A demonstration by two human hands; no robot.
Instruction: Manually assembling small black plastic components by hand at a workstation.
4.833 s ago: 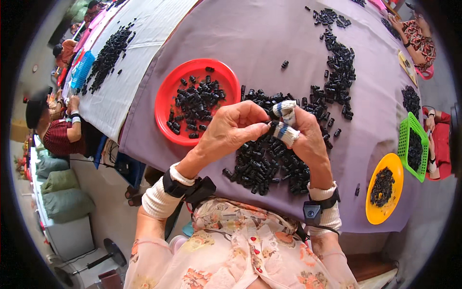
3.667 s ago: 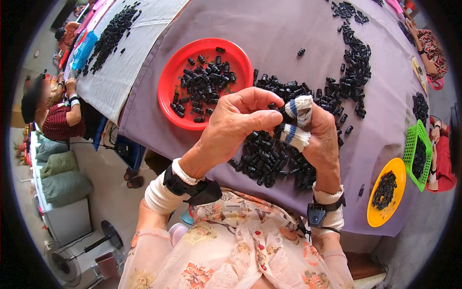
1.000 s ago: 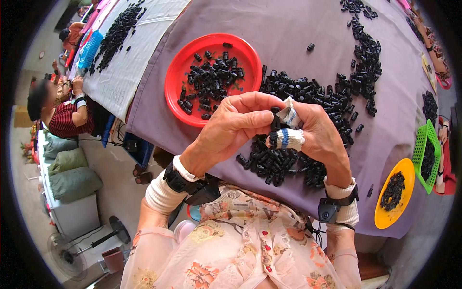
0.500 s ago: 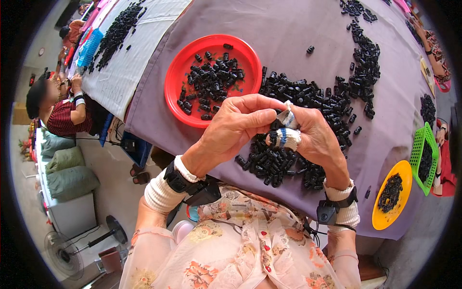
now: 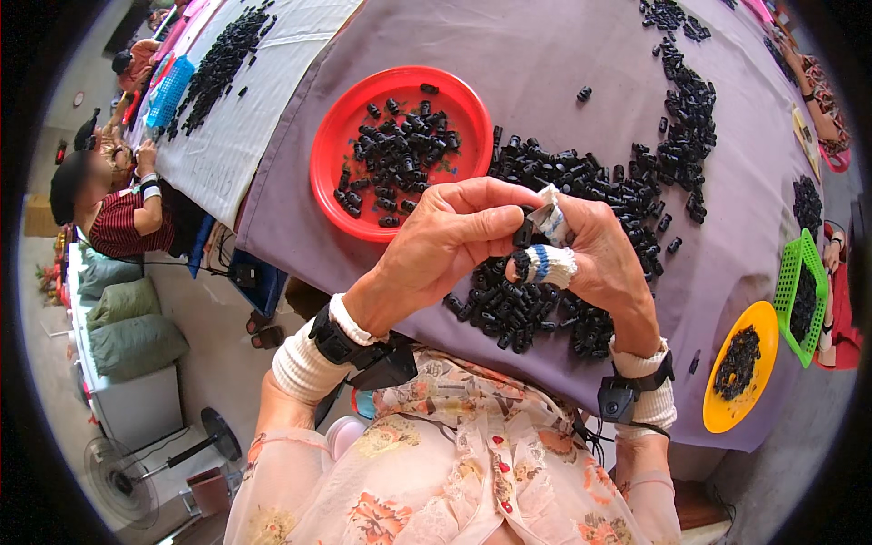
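Above the near edge of the table, my left hand pinches a small black plastic piece between thumb and forefinger. My right hand meets it with curled fingers. Two of its fingertips wear white knitted finger covers with blue stripes, darkened at the tips. A gap shows between these two digits; what the other right fingers hold, if anything, is hidden. Beneath the hands lies a heap of small black cylindrical parts. Beyond my left hand, a round red tray holds many similar parts.
The black parts trail up the purple-grey cloth to the far right. At right are a yellow plate with black bits and a green basket. People sit at both sides; a fan stands lower left.
The covered fingertips of my right hand have parted and shifted slightly right. The black piece in my left fingers shows more plainly now. The tray and heaps stay put.
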